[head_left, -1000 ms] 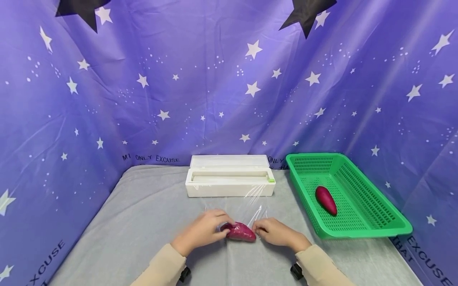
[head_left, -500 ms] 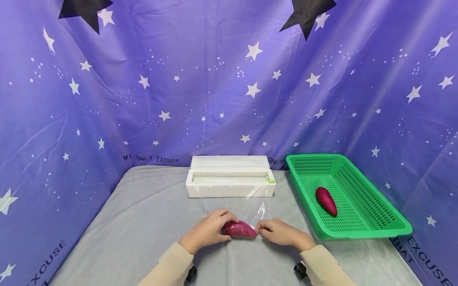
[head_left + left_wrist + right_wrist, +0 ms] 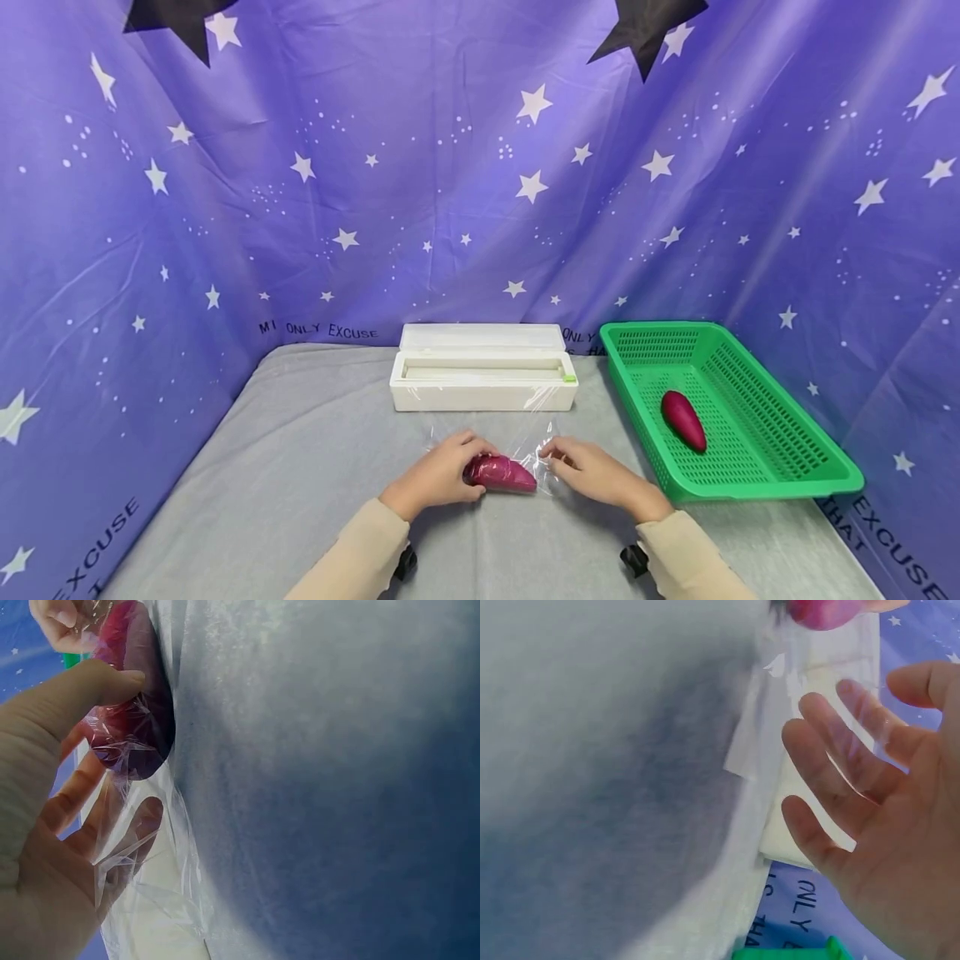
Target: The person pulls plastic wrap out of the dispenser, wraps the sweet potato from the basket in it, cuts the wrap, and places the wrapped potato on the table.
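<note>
A purple-red sweet potato [image 3: 504, 475] lies on the grey cloth, covered by clear cling film [image 3: 161, 889]. My left hand [image 3: 438, 478] holds its left end, the thumb on the near side and a finger behind it. In the left wrist view the remaining fingers of the left hand [image 3: 67, 855] spread behind the loose, crinkled film. Just right of the sweet potato is my right hand [image 3: 598, 475], by the edge of the film. Its fingers spread loosely in the right wrist view and pinch nothing; whether the right hand [image 3: 907, 802] touches the film I cannot tell.
Behind the hands stands a white cling film dispenser [image 3: 483, 400], lid raised, film running from its front. To the right, a green plastic basket [image 3: 772, 490] holds a second sweet potato [image 3: 684, 422]. A purple star-patterned curtain [image 3: 450, 208] closes off the back and sides.
The right hand has let go at the sweet potato's right end, opened its fingers and moved slightly away from me. The left hand has shifted slightly right, still holding the sweet potato.
</note>
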A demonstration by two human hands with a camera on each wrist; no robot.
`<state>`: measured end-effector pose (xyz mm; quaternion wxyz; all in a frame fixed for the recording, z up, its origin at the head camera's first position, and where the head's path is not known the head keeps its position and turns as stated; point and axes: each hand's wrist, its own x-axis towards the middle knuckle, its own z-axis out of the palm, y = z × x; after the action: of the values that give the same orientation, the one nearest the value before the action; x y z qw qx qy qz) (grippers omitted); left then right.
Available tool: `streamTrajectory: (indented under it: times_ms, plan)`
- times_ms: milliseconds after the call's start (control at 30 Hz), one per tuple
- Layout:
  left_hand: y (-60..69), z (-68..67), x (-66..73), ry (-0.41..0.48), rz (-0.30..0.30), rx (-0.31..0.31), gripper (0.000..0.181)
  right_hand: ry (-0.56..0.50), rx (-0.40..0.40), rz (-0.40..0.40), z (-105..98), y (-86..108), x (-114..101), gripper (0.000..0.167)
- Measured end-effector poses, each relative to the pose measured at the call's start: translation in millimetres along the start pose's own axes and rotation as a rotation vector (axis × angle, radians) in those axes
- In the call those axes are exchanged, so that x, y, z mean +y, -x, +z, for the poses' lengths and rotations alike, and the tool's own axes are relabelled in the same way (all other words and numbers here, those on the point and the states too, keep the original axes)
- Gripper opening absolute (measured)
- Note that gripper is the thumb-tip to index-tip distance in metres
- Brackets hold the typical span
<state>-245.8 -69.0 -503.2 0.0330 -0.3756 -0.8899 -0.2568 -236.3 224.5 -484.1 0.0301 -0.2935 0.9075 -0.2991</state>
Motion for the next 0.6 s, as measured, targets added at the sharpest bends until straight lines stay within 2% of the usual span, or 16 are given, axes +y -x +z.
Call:
streamTrajectory:
  times_ms: [167, 300, 433, 600]
  plan:
    - [-1.1, -2.1, -0.4, 0.013, 0.020, 0.007, 0.053, 0.028, 0.106, -0.032, 3, -2.6, -10, 0.017]
    - [-1.8, -3.7, -0.8, 0.041, 0.009, -0.007, 0.053, 0.045, 0.180, -0.106, 10, -5.8, -23, 0.020]
    - [-5.1, -6.3, -1.5, 0.051, -0.014, -0.032, 0.052, 0.045, 0.155, -0.155, 22, -11.9, -31, 0.029]
    - [-7.7, -8.4, -2.0, 0.057, -0.039, -0.059, 0.053, 0.059, 0.112, -0.145, 37, -16.5, -34, 0.042]
